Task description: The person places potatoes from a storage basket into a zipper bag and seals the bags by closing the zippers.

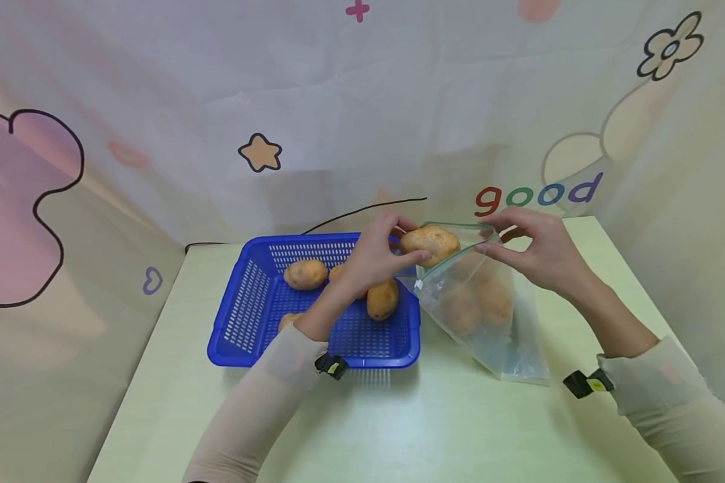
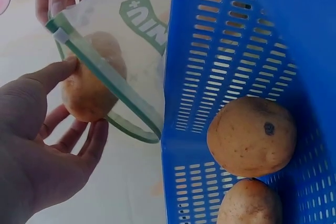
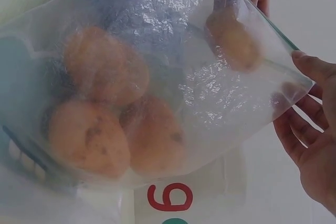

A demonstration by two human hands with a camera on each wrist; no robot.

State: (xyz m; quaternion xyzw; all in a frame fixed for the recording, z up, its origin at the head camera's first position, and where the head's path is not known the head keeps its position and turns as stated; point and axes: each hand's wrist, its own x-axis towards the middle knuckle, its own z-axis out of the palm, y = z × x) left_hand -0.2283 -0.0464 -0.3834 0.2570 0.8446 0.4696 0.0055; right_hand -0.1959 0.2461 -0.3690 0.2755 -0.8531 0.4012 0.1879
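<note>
My left hand [image 1: 377, 251] grips a potato [image 1: 431, 244] between thumb and fingers at the mouth of a clear zip bag [image 1: 519, 342]. In the left wrist view the potato's far end lies inside the green-edged opening. My right hand [image 1: 534, 248] pinches the bag's rim at its right corner and holds the mouth apart. Through the cloudy plastic in the right wrist view, three potatoes [image 3: 89, 139] show low in the bag, with the gripped one higher up near the opening. A white slider [image 2: 61, 35] sits on the green zip.
A blue plastic basket [image 1: 314, 362] stands left of the bag, with several potatoes [image 1: 305, 274] in it; my left forearm crosses over it. The pale green table [image 1: 447, 429] meets a printed cloth backdrop [image 1: 338, 100] behind. Each wrist wears a small black camera [image 1: 331, 366].
</note>
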